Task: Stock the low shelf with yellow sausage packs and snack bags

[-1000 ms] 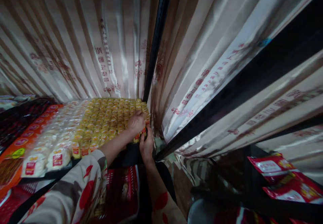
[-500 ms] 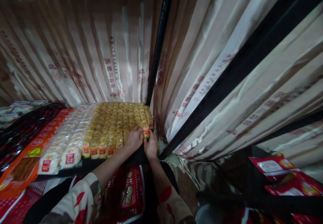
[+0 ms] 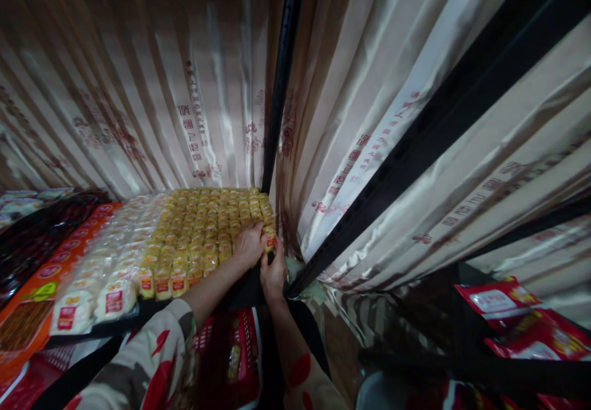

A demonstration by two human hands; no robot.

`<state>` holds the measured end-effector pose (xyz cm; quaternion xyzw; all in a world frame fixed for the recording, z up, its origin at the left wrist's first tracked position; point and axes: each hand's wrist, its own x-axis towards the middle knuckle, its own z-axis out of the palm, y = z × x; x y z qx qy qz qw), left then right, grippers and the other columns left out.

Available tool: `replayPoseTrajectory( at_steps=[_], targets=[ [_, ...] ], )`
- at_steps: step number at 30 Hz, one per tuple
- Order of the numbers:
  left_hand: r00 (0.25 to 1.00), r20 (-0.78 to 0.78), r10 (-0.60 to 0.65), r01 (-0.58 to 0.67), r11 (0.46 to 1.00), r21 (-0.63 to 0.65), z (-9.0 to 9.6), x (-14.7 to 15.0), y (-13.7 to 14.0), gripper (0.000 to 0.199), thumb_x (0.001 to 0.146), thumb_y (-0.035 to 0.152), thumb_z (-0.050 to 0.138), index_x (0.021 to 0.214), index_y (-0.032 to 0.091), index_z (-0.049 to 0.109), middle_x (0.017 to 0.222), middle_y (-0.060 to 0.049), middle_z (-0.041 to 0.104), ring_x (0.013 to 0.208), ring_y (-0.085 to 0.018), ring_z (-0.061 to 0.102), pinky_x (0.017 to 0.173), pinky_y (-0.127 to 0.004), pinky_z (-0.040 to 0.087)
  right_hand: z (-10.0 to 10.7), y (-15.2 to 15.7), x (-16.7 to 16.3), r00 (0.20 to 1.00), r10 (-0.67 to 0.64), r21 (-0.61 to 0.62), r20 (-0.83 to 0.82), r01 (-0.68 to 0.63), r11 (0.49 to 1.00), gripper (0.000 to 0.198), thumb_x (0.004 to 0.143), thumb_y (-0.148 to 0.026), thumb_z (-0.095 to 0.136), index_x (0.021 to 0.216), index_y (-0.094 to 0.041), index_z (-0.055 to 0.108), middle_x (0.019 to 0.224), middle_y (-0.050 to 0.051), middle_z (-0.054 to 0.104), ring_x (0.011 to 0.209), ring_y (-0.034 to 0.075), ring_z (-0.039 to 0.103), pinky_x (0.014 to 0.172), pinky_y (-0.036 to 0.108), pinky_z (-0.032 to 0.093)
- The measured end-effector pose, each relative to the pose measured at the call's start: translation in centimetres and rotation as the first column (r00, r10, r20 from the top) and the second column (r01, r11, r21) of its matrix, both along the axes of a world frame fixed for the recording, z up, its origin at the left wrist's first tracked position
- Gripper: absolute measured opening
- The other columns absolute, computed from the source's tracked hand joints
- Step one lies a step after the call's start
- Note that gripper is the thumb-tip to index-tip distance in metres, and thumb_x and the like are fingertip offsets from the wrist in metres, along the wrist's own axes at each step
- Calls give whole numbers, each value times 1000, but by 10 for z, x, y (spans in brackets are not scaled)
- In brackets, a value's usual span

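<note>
Shelf (image 3: 244,290): black | yellow packets (image 3: 194,231): rows, hands (image 3: 250,245) touching | curtains (image 3: 226,102): pale, printed, pleated

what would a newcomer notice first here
Probably the block of small yellow plastic-wrapped packs, in tight rows before the pale pleated curtain. At its front right, the bare left hand and bare right hand are at a red-labelled yellow pack. Shiny red plastic packets lie far right.
</note>
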<state>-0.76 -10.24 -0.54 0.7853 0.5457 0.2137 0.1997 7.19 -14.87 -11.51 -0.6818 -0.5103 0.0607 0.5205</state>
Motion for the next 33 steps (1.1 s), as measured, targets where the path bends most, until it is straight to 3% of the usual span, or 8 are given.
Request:
replayPoseTrajectory(
  at_steps=[4,9,16,25,33],
  targets=[
    [999,47,-3,6,997,-79,-4,13,10,35,84,21,53,119,18,55,109,-7,66,97,-17,62,88,-26,44,6,-4,-2,1000,-10,-16,6,10,1000,48,87,-24,37,132,-9,40,128,18,53,117,23,52,97,40,43],
    [998,55,33,-29,997,-69,-6,18,21,34,85,19,51,118,16,55,112,-9,65,97,-18,62,88,-27,45,12,-10,-3,997,33,8,70,-34,999,46,89,-21,30,131,-8,43,133,17,49,128,21,41,103,41,38],
    [1000,24,-6,7,998,-64,-3,25,24,31,84,19,51,114,18,58,109,-8,64,93,-16,62,86,-26,46,10,-10,-4,997,52,-2,53,-52,999,48,87,-16,28,132,-5,43,134,17,48,128,20,40,105,41,36],
    [992,-116,-45,45,999,3,-13,31,23,29,85,17,45,110,18,59,116,-9,53,91,-16,60,79,-24,48,4,-7,-3,996,62,-61,71,-58,996,57,81,-9,30,137,-5,38,138,16,44,130,20,38,107,40,34],
    [995,-96,-38,38,999,3,-15,30,27,28,83,16,47,110,19,58,112,-8,52,88,-16,59,78,-25,47,4,-5,-4,995,67,-87,71,-61,994,60,78,-7,33,137,-8,39,138,13,45,129,20,41,107,40,35]
  ],
)
